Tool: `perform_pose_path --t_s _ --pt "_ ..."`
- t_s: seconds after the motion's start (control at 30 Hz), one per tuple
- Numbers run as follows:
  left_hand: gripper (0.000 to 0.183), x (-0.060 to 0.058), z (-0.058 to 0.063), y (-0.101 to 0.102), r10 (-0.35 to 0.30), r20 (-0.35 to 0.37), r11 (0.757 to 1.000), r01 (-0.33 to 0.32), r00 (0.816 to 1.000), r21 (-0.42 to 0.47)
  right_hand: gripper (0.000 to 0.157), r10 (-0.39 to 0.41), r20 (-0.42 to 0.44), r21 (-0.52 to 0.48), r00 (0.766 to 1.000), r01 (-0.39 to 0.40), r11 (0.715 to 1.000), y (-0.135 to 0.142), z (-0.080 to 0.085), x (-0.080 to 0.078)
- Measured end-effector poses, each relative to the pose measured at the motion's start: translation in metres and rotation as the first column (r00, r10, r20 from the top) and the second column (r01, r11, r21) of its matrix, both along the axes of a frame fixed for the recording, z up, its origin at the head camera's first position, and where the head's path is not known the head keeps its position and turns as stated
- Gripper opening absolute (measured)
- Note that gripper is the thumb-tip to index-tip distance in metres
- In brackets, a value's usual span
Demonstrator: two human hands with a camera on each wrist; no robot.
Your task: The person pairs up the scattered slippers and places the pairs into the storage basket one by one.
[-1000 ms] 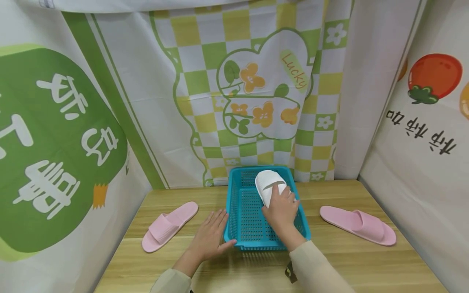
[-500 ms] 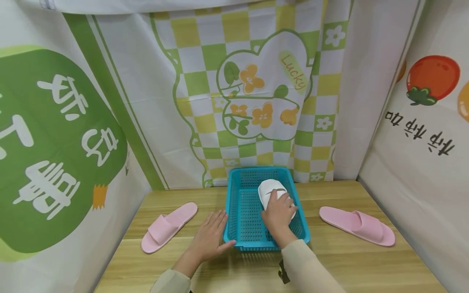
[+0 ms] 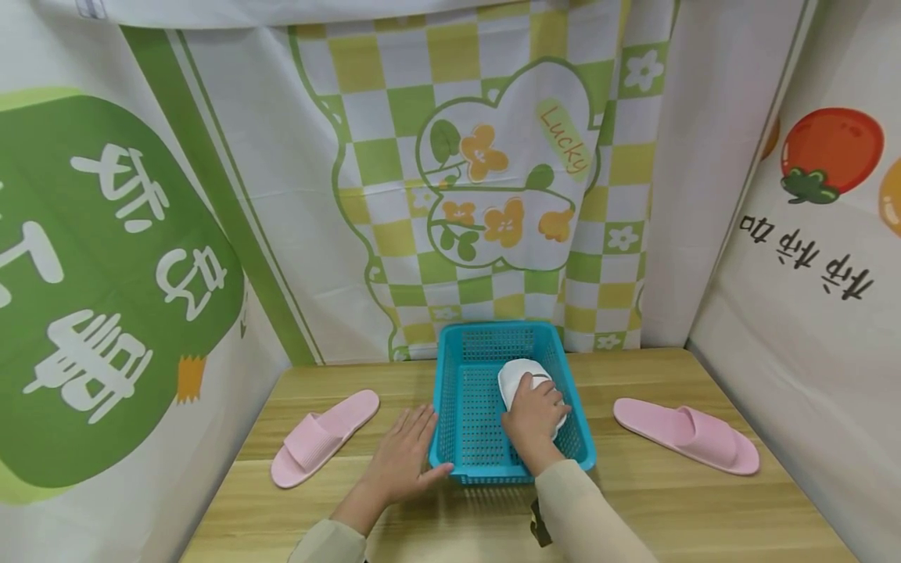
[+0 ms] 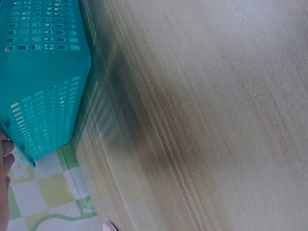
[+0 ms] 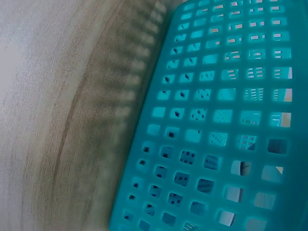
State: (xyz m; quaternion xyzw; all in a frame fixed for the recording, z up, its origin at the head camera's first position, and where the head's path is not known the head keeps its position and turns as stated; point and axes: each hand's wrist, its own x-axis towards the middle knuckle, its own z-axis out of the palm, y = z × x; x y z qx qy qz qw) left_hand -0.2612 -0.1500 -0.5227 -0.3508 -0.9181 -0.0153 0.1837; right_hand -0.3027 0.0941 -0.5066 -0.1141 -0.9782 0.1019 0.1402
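Note:
A white slipper (image 3: pixel 518 373) lies inside the right half of the teal plastic basket (image 3: pixel 473 471), its toe pointing to the back. My right hand (image 3: pixel 535 414) grips it from above, fingers over its strap, hiding much of it. At the basket's left rim rests my left hand (image 3: pixel 403 450), fingers straight and the thumb along the front corner. In the left wrist view, only some fingertips (image 4: pixel 6 161) show beside the basket wall (image 4: pixel 45 108). The right wrist view holds just the basket's perforated side (image 5: pixel 207 120); slipper and hand are barely made out through its holes.
A pink slipper (image 3: pixel 325 438) lies on the wooden table (image 3: pixel 450 532) left of the basket, and another pink slipper (image 3: pixel 686 435) lies to the right. A checked cloth (image 3: pixel 507 172) hangs right behind the basket. Printed cloth walls stand on both sides.
My right hand has lowered the white slipper deeper into the basket, bringing it slightly nearer to me. The left hand has stayed at the rim.

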Motion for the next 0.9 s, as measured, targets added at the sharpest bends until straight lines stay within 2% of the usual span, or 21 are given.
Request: perform_pose_path --t_s 0.47,0.9 --pt "0.088 -0.0013 -0.0028 -0.0005 -0.008 -0.020 1.000 0.008 1.000 0.018 0.081 -0.003 0.046 -0.012 0.999 0.004 1.000 -0.0035 -0.0014 0.0034" --pt "0.087 0.0003 -0.0014 -0.0002 0.011 -0.004 1.000 -0.011 1.000 0.012 0.082 -0.001 0.081 -0.012 0.997 0.002 1.000 -0.0040 -0.0056 0.0031"
